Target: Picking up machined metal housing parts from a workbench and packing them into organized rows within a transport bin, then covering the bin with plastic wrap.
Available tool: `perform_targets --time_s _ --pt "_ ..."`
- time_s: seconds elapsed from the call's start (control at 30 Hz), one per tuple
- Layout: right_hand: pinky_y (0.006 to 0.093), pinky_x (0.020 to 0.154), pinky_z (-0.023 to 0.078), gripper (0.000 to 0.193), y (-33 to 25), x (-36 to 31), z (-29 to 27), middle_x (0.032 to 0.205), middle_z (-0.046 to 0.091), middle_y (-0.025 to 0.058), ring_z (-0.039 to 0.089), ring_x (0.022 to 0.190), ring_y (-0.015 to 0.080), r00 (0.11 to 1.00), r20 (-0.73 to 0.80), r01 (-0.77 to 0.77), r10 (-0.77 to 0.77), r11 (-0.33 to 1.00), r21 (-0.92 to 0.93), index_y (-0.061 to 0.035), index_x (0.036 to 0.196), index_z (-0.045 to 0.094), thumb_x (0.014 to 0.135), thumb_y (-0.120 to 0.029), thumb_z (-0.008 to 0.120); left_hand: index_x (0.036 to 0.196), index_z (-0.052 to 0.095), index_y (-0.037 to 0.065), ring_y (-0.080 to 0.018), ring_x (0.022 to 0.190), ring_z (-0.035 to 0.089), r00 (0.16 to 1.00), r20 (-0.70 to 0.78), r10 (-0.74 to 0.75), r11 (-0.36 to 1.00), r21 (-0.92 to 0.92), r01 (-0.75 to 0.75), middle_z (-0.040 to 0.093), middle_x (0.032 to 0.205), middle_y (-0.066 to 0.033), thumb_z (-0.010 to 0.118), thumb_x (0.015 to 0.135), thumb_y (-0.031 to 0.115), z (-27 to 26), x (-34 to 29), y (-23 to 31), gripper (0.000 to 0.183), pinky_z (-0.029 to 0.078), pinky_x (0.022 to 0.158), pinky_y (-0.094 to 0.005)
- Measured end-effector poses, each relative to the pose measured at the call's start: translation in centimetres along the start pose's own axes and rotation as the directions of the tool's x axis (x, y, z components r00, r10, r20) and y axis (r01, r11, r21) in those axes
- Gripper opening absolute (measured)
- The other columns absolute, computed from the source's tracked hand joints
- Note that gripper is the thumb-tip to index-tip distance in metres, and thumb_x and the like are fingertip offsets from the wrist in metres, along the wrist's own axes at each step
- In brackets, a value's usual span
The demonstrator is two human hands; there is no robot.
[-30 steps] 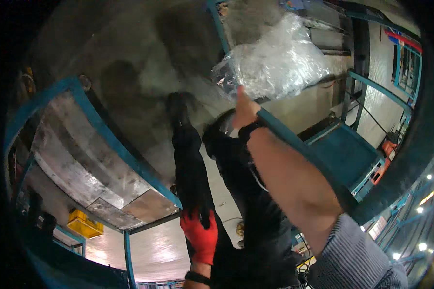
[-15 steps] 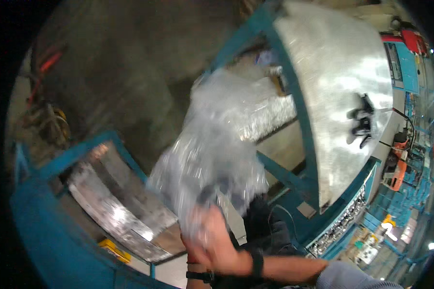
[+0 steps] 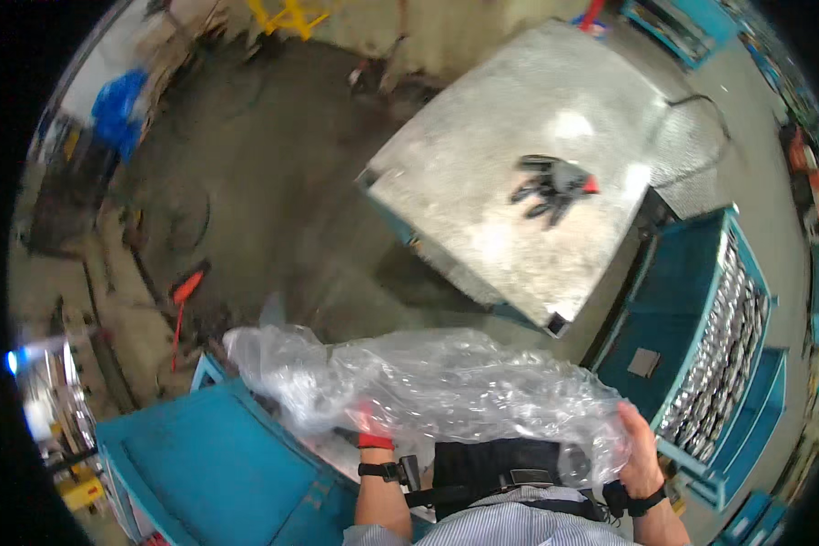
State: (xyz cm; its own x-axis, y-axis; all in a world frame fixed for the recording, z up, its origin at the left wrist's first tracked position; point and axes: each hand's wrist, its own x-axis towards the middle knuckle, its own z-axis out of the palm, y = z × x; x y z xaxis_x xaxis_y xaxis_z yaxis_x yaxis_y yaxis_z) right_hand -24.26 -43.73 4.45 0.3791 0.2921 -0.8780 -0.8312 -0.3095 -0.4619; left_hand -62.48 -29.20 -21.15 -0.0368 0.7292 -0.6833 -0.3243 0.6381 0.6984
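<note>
A long crumpled sheet of clear plastic film point(image 3: 464, 378) stretches across in front of me, gathered and wrinkled. My right hand point(image 3: 642, 450), bare, grips its right end with the fingers curled round the edge. My left hand point(image 3: 373, 426) is at its lower left part; red material, like a glove cuff, shows there. The film covers the left fingers, so their grip is hard to make out. A pair of dark gloves point(image 3: 553, 187) with a bit of red lies on the metal-topped table point(image 3: 482, 118) ahead.
At lower left stands a blue metal cabinet or bin point(image 3: 218, 464). On the right, a blue crate point(image 3: 669, 300) holds rows of shiny metal parts point(image 3: 714, 364). A red-handled tool point(image 3: 188, 287) is on the floor at left, and a blue bag point(image 3: 118, 109) sits farther back.
My hands, close together before, are now wide apart, with the film spread sideways between them. The view has turned, so the table and gloves appear ahead of me.
</note>
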Motion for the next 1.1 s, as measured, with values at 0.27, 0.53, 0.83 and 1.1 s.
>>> perform_targets --time_s 0.27,0.53,0.83,1.1 --pt "0.0328 0.08 0.048 0.034 -4.6 -9.9 -19.8 0.098 0.064 0.0073 0.061 0.088 0.0199 0.837 -0.286 0.547 -0.466 0.692 0.471 -0.0064 0.11 0.059 0.092 -0.035 0.054 0.117 0.059 0.009 -0.0304 0.103 0.059 0.637 0.505 -0.583 0.165 0.841 -0.516 0.062 0.114 -0.0158 0.057 0.087 0.039 14.0 -9.0 -5.0 0.042 0.046 0.089 -0.0402" --pt "0.032 0.047 0.042 0.049 0.4 -12.5 -35.1 0.062 0.053 0.003 0.05 0.051 0.0139 0.766 0.049 0.501 -0.641 0.547 -0.671 -0.016 0.135 0.047 0.087 -0.013 0.055 0.122 0.057 0.007 -0.0283 0.103 0.061 0.33 0.62 -0.711 0.145 0.589 -0.795 0.065 0.107 -0.0155 0.07 0.079 0.024 30.9 -31.1 2.3 0.048 0.047 0.089 -0.0355" --pt "0.0444 0.052 0.049 0.058 4.9 -11.4 -24.5 0.066 0.064 0.0138 0.065 0.065 0.0329 0.544 0.584 0.743 -0.602 0.023 -0.668 -0.0048 0.134 0.041 0.078 -0.012 0.05 0.138 0.034 -0.002 -0.034 0.116 0.054 -0.151 0.556 -0.817 0.017 -0.239 -0.971 0.053 0.126 -0.0231 0.072 0.073 0.038 45.6 -44.0 -5.8 0.085 0.044 0.095 -0.037" --pt "0.0433 0.054 0.049 0.035 0.2 -10.9 -21.4 0.066 0.064 0.0113 0.066 0.064 0.0308 0.602 0.431 0.632 -0.672 0.07 -0.772 -0.003 0.112 0.054 0.079 -0.013 0.051 0.107 0.058 0.0 -0.0377 0.087 0.062 -0.169 0.08 -0.982 0.064 -0.705 -0.706 0.064 0.092 -0.0201 0.063 0.075 0.046 48.6 -40.3 -17.6 0.056 0.049 0.076 -0.0452"
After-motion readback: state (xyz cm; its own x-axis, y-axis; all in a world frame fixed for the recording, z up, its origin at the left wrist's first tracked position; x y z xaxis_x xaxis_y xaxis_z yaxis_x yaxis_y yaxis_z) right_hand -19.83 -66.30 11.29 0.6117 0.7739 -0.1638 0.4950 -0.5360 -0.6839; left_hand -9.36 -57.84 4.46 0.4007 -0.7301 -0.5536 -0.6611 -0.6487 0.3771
